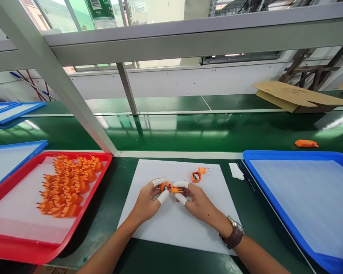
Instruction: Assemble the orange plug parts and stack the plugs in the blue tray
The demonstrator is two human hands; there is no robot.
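Observation:
Over a white sheet (pixel 157 228), my left hand (pixel 148 199) and my right hand (pixel 198 201) meet at a small orange plug assembly (pixel 166 186). White finger cots cover the thumbs and index fingers. My left hand pinches the orange housing, where dark parts and wires show at its open side. Between my right thumb and index finger is the orange pin end (pixel 176 190) of the same piece. Another orange plug piece (pixel 196 176) with an open housing and two pins lies on the sheet, beyond my right hand.
On the left, a red tray (pixel 82 224) holds rows of orange plug pieces (pixel 67 190). A blue tray (pixel 277 213) lined with white stands on the right. An orange piece (pixel 306 143) lies on the green surface behind it. A metal frame post (pixel 74 99) rises at the back left.

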